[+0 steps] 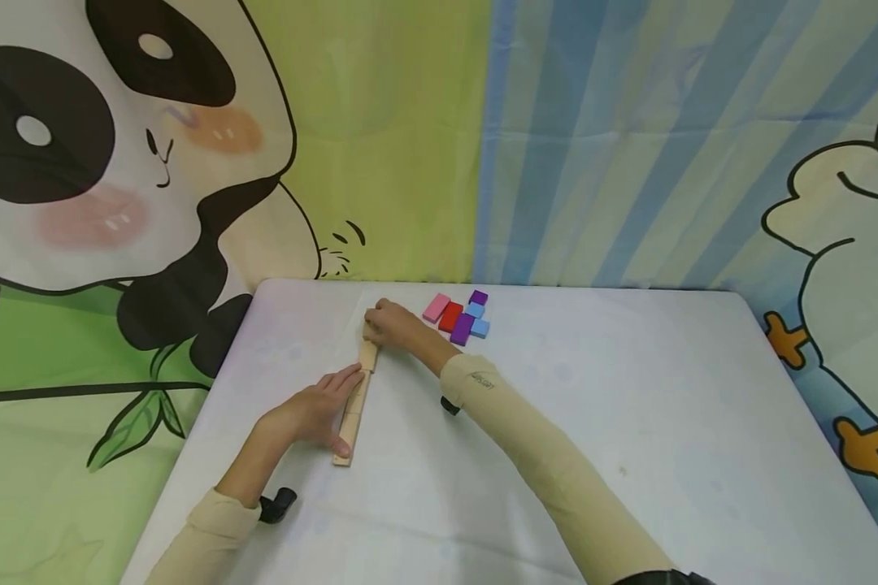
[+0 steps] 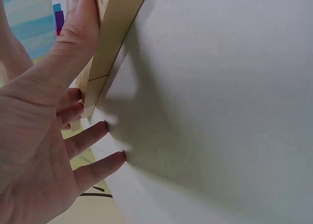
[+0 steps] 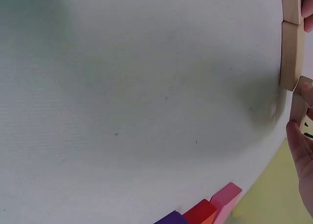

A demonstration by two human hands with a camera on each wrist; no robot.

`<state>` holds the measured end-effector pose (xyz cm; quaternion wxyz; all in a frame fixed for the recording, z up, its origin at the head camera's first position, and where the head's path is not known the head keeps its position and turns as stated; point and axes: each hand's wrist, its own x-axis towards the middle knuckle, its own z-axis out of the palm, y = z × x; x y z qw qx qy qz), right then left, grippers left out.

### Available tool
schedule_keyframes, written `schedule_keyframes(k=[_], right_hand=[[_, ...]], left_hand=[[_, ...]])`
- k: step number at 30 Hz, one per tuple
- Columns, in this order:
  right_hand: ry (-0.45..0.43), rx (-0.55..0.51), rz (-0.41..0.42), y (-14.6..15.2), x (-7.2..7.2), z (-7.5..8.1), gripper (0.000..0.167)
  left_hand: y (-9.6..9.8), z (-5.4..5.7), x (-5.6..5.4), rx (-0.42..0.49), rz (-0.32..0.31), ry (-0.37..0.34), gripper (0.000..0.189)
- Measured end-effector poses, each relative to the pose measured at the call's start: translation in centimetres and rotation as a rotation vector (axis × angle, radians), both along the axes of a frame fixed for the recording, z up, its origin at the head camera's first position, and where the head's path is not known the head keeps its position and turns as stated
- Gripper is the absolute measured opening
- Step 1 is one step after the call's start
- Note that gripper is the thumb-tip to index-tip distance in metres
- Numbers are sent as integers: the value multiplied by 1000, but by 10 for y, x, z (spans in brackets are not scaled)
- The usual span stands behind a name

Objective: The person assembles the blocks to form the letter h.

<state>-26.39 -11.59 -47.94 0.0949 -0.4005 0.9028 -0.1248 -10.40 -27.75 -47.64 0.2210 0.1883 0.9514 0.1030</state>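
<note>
On a white bench [image 1: 629,422], the left hand [image 1: 309,416], fingers extended, touches a row of wooden blocks [image 1: 356,402]; the right hand [image 1: 397,325] pinches the far block [image 3: 298,106].

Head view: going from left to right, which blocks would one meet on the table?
Row of pale wooden blocks, pink rectangular block, red rectangular block, larger purple rectangular block, two small light blue blocks.

Left hand [image 1: 309,416] splayed, right hand [image 1: 395,324] stretched farther forward, curled into a pinch
</note>
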Motion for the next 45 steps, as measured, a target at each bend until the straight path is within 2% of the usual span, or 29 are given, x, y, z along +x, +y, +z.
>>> schedule_keyframes(k=[19, 27, 36, 45], right_hand=[[-99, 3, -21, 3, -3, -4, 24], [-66, 33, -12, 2, -2, -9, 17], [-41, 63, -1, 2, -2, -10, 17], [-21, 46, 40, 3, -2, -9, 17]], left_hand=[[5, 8, 2, -18, -10, 14, 126], [3, 5, 2, -14, -16, 23, 127], [3, 4, 2, -2, -20, 33, 127], [1, 3, 2, -6, -23, 40, 127]])
